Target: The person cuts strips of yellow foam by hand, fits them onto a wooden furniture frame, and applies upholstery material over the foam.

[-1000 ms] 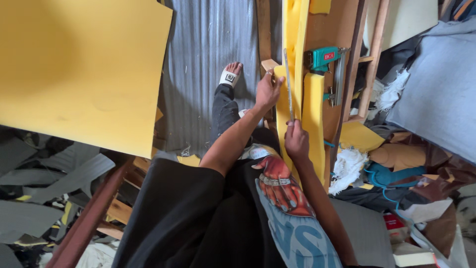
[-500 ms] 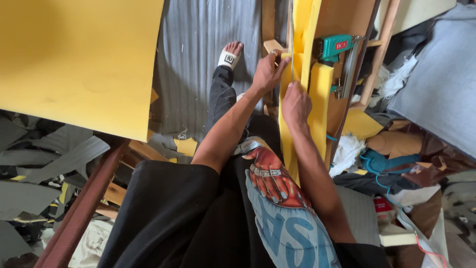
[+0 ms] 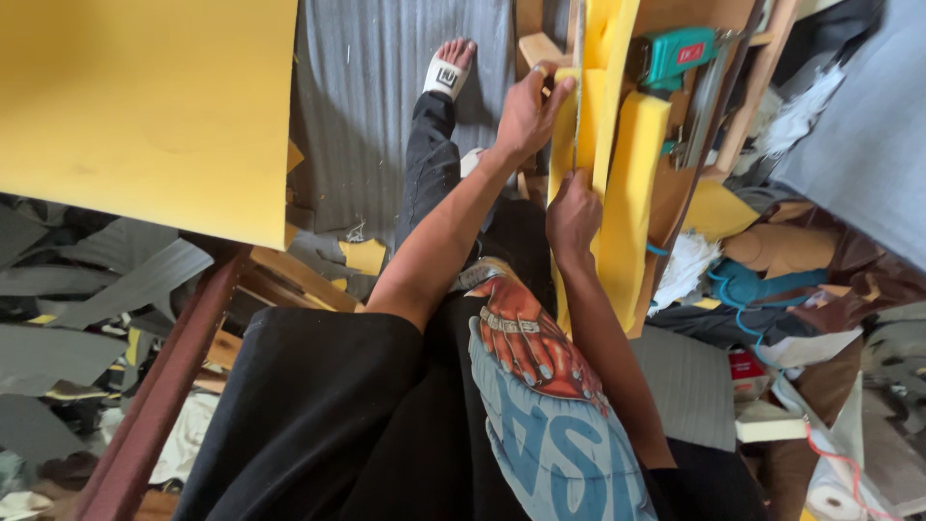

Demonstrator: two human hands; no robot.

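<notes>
Gripping the yellow foam strip at two heights, both hands are being kept against an upright piece standing at about one o'clock from the middle of the head view. The left hand is being held higher, toward twelve o'clock, its fingers curled over the near edge of the foam and its thumb pressed on the side facing the camera, so it is closed on the foam. The right hand is being held lower, at roughly five o'clock from the left hand, clenched into a fist around the same edge; what lies inside the fist beyond the foam cannot be told. A thin dark line is being shown running down the foam between the two hands. At two o'clock from the left hand, a green power tool is being carried on a wooden frame, just beside the foam. A large yellow sheet is being seen filling the ten o'clock quarter, well apart from the hands. A foot in a white sandal is being rested on grey ribbed flooring at eleven o'clock from the left hand. Grey scraps are being seen heaped at eight o'clock.
</notes>
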